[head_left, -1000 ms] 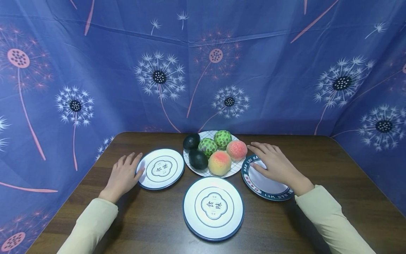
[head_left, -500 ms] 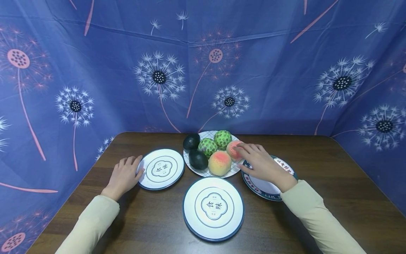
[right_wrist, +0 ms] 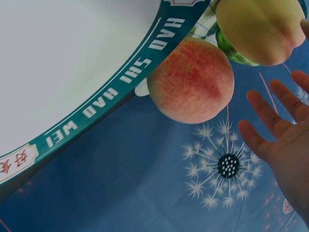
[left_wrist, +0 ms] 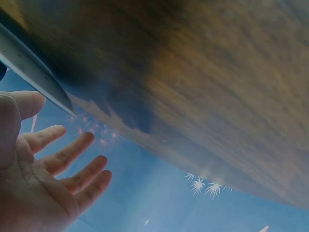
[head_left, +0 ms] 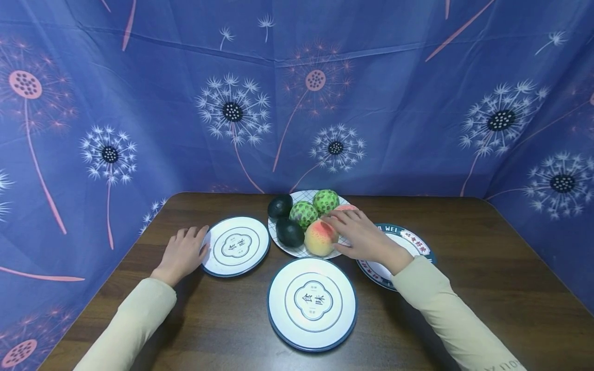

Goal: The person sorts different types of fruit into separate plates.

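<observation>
My right hand hovers at the right side of a yellow-red peach, its fingers extended over it. In the right wrist view a gap shows between those fingers and the yellow-red peach. A pink peach lies just behind the hand, partly covered in the head view. Both peaches share a checked plate with two dark avocado-like fruits and two green speckled balls. At the left, my left hand has its fingers spread beside the rim of a white plate, holding nothing.
Another white blue-rimmed plate sits front centre. A green-rimmed plate lies under my right forearm. All stand on a brown wooden table, with a blue dandelion-print cloth hanging behind its far edge.
My right hand has moved left, from above the green-rimmed plate, past the pink peach to the yellow-red peach. The left hand has stayed nearly in place.
</observation>
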A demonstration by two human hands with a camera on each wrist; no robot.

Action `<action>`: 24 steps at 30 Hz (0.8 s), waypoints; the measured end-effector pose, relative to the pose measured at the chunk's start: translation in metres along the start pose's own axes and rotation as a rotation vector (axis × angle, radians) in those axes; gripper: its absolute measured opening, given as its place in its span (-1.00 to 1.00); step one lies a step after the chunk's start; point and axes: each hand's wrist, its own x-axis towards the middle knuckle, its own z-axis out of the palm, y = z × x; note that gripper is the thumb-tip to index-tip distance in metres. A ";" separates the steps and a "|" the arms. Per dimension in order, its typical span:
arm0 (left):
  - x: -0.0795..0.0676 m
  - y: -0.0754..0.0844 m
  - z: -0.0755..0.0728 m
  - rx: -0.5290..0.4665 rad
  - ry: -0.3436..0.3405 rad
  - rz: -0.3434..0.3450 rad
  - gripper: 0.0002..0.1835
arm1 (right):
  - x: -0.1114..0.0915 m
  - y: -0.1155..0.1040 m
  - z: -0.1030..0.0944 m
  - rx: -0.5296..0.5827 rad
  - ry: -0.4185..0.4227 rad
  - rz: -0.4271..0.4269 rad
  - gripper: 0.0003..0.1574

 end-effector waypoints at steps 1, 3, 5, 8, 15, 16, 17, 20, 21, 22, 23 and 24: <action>0.000 0.000 0.000 0.001 -0.006 -0.001 -0.46 | 0.002 -0.001 0.000 0.008 -0.009 0.000 -0.16; 0.000 0.000 0.001 0.002 -0.021 -0.006 -0.46 | 0.005 -0.003 0.002 0.027 -0.026 -0.001 -0.16; 0.001 0.000 0.002 0.002 -0.031 -0.009 -0.46 | 0.007 -0.005 0.003 0.049 -0.045 0.005 -0.16; 0.002 0.000 0.004 0.001 -0.043 -0.009 -0.46 | 0.010 -0.008 0.004 0.080 -0.065 0.010 -0.15; 0.001 -0.001 0.007 -0.009 -0.050 0.009 -0.48 | 0.015 -0.011 0.009 0.093 -0.096 0.008 -0.15; 0.001 -0.001 0.007 -0.012 -0.049 0.012 -0.48 | 0.015 -0.011 0.010 0.090 -0.100 0.011 -0.15; 0.000 -0.002 0.007 -0.015 -0.049 0.014 -0.48 | 0.016 -0.011 0.011 0.087 -0.099 0.006 -0.15; 0.000 -0.001 0.007 -0.019 -0.054 0.023 -0.48 | 0.017 -0.011 0.013 0.075 -0.098 -0.001 -0.13; 0.000 -0.002 0.007 -0.020 -0.057 0.026 -0.47 | 0.017 -0.011 0.014 0.071 -0.096 -0.006 -0.13; 0.000 -0.002 0.007 -0.021 -0.059 0.028 -0.47 | 0.018 -0.011 0.015 0.068 -0.097 -0.007 -0.13; 0.000 -0.002 0.008 -0.020 -0.062 0.030 -0.47 | 0.018 -0.011 0.015 0.068 -0.095 -0.011 -0.13; 0.001 -0.002 0.008 -0.020 -0.064 0.032 -0.47 | 0.018 -0.011 0.015 0.064 -0.095 -0.012 -0.13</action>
